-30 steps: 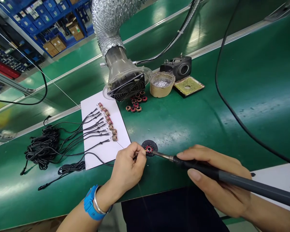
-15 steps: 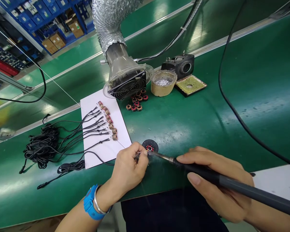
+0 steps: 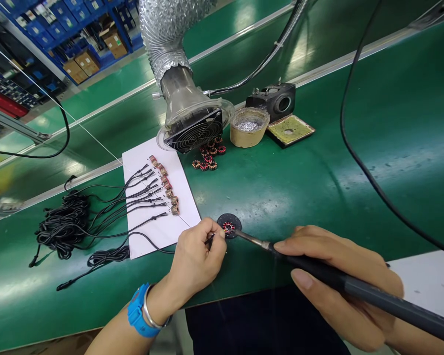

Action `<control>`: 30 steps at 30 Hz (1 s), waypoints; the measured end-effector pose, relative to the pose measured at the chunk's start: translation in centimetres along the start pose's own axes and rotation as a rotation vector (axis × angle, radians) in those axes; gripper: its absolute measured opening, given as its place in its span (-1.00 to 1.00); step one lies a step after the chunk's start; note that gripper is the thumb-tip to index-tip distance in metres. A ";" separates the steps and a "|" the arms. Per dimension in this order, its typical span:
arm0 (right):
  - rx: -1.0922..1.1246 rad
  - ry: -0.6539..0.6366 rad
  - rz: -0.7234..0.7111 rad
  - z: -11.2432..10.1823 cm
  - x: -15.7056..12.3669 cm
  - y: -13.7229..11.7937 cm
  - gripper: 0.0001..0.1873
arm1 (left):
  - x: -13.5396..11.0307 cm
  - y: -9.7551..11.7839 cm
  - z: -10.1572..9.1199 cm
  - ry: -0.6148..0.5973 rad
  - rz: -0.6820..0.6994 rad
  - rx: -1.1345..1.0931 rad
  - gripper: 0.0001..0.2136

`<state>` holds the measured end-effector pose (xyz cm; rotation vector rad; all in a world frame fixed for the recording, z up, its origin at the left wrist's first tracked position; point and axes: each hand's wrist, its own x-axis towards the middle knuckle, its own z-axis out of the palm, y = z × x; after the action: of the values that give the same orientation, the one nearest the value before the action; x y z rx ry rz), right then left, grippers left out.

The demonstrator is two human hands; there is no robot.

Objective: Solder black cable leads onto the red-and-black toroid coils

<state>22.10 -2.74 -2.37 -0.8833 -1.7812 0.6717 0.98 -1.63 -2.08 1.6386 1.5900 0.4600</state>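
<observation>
My left hand (image 3: 198,254) is closed in a pinch beside a round black disc (image 3: 234,218) on the green bench. A black cable (image 3: 151,238) runs into its fingers, and a thin pale wire (image 3: 92,135) stretches from the upper left to the same hand. What sits between the fingertips is mostly hidden. On the disc lies a small ring-shaped coil (image 3: 228,227) with red windings. My right hand (image 3: 340,276) grips a soldering iron (image 3: 318,268) like a pen. Its tip reaches the disc at the coil's right edge, close to my left fingertips.
Several wound coils (image 3: 165,181) and cable ends lie on a white sheet (image 3: 144,162). Left of it is a black cable bundle (image 3: 63,222). A fume extractor (image 3: 196,128) hangs above more coils (image 3: 209,157). Behind stand a solder-flecked pot (image 3: 248,133), a yellow sponge (image 3: 291,130) and an iron holder (image 3: 274,98).
The soldering iron's tip and my right hand have shifted slightly to the right. My left hand keeps its pinch in nearly the same place.
</observation>
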 end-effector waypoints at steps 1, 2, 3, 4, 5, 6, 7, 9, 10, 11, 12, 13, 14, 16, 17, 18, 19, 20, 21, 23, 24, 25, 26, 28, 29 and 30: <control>0.003 -0.004 0.000 0.0 0.0 0.1 -0.64 | 0.0 0.0 0.0 0.001 -0.003 -0.001 -0.84; 0.007 -0.009 -0.004 0.1 -0.1 0.2 -0.64 | 0.0 0.0 0.0 0.002 -0.004 -0.001 -0.84; 0.015 -0.013 -0.008 0.1 -0.2 0.3 -0.64 | 0.0 0.0 0.0 0.004 -0.004 -0.001 -0.84; 0.023 -0.018 -0.010 0.2 -0.4 0.5 -0.65 | 0.0 0.0 0.0 0.004 -0.002 -0.001 -0.85; 0.031 -0.025 -0.007 0.3 -0.5 0.6 -0.65 | 0.0 0.0 0.0 0.003 0.000 0.000 -0.85; 0.038 -0.032 -0.005 0.3 -0.6 0.7 -0.66 | 0.0 0.1 0.0 0.002 0.001 0.000 -0.85; 0.045 -0.035 -0.005 0.4 -0.7 0.8 -0.66 | 0.0 0.2 0.0 0.001 0.000 -0.001 -0.85; 0.044 -0.046 -0.002 0.4 -0.8 0.9 -0.66 | 0.1 0.3 -0.1 -0.002 -0.003 -0.006 -0.85; 0.040 -0.048 -0.009 0.4 -0.7 0.8 -0.65 | 0.1 0.4 -0.1 -0.003 -0.006 -0.008 -0.85; 0.032 -0.051 -0.015 0.4 -0.7 0.7 -0.65 | 0.1 0.5 -0.1 -0.002 -0.009 -0.010 -0.85; 0.022 -0.054 -0.022 0.4 -0.6 0.6 -0.65 | 0.1 0.5 -0.1 -0.001 -0.012 -0.009 -0.85; 0.012 -0.053 -0.029 0.4 -0.5 0.5 -0.65 | 0.1 0.6 -0.1 0.001 -0.013 -0.007 -0.85; 0.004 -0.051 -0.039 0.4 -0.4 0.4 -0.65 | 0.1 0.6 -0.1 0.003 -0.013 -0.003 -0.85; -0.007 -0.048 -0.048 0.4 -0.3 0.3 -0.63 | 0.1 0.5 0.0 0.004 -0.010 0.006 -0.85; -0.004 -0.050 -0.052 0.4 -0.3 0.2 -0.63 | 0.1 0.5 0.0 0.002 -0.007 0.010 -0.85; 0.005 -0.052 -0.053 0.4 -0.4 0.2 -0.63 | 0.1 0.4 0.0 -0.001 -0.004 0.011 -0.85; 0.013 -0.057 -0.045 0.3 -0.5 0.1 -0.63 | 0.1 0.3 0.0 -0.002 -0.002 0.010 -0.85; 0.019 -0.056 -0.037 0.2 -0.5 0.0 -0.64 | 0.1 0.2 0.0 -0.004 0.002 0.006 -0.85; 0.022 -0.048 -0.030 0.1 -0.6 0.0 -0.65 | 0.0 0.1 0.0 -0.004 0.005 0.002 -0.85; 0.006 -0.041 -0.009 -0.1 -0.6 -0.2 -0.66 | 0.0 0.0 0.0 -0.006 0.010 -0.004 -0.85; -0.004 -0.037 -0.007 -0.1 -0.5 -0.2 -0.66 | 0.0 -0.1 0.0 -0.007 0.011 -0.004 -0.85; -0.008 -0.032 -0.010 -0.2 -0.4 -0.2 -0.66 | -0.1 -0.1 0.0 -0.010 0.011 -0.002 -0.85; -0.006 -0.031 -0.015 -0.2 -0.3 -0.2 -0.66 | 0.0 -0.1 0.0 -0.011 0.010 0.001 -0.85; 0.009 -0.028 -0.027 -0.1 -0.2 -0.2 -0.65 | 0.0 0.0 -0.1 -0.013 0.005 0.004 -0.84; 0.019 -0.027 -0.032 0.0 -0.1 -0.1 -0.65 | 0.0 0.0 0.0 -0.013 0.003 0.005 -0.84; 0.026 -0.037 -0.030 0.1 -0.1 -0.1 -0.65 | 0.0 0.0 0.0 -0.011 0.002 0.007 -0.84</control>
<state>22.03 -2.87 -2.42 -0.8294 -1.8113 0.6945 0.96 -1.60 -2.06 1.6452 1.5832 0.4463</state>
